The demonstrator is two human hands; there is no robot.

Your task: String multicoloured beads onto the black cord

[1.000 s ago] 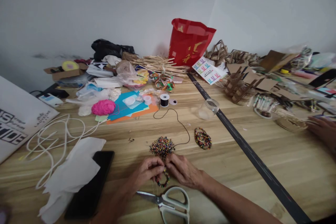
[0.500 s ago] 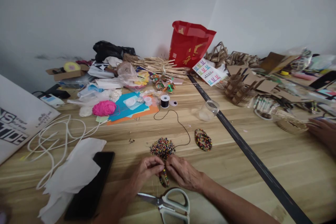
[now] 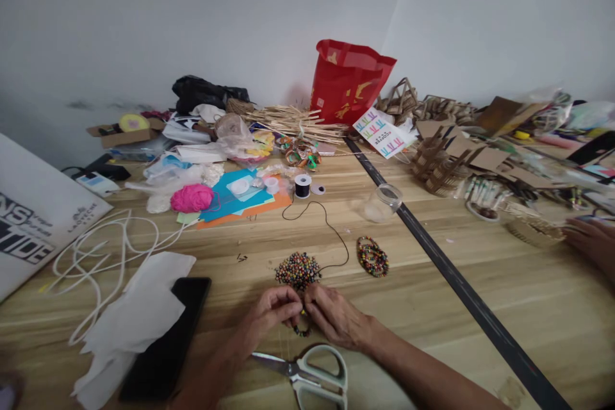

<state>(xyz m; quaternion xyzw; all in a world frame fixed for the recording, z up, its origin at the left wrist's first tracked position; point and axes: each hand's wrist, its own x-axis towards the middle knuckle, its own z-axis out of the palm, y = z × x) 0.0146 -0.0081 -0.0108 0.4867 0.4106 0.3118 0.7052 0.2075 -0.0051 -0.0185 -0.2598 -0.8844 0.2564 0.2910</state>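
Observation:
My left hand [image 3: 277,307] and my right hand [image 3: 337,317] meet fingertip to fingertip, both pinched on a cord strung with small multicoloured beads. A short curve of this beaded cord [image 3: 302,332] hangs below the fingers; the pinched part is hidden. Just beyond my fingertips lies a heap of loose coloured beads [image 3: 296,269]. A thin black cord [image 3: 342,240] winds from a spool [image 3: 302,187] towards the heap and my right hand. Finished-looking bead bracelets [image 3: 371,257] lie to the right. Nearest me, a pair of scissors [image 3: 307,368] rests with its blades slightly apart.
On the left are a black phone [image 3: 166,339], white paper [image 3: 139,307] and white cable [image 3: 122,237]. A clear jar [image 3: 382,203] stands by the dark strip [image 3: 456,272]. Pink yarn [image 3: 192,198] and a red bag [image 3: 350,83] are farther back. Another person's hand [image 3: 593,240] is at right.
The hanging beaded curve has shifted and turned slightly under my fingers. My hands stay almost in the same place, still pinched together.

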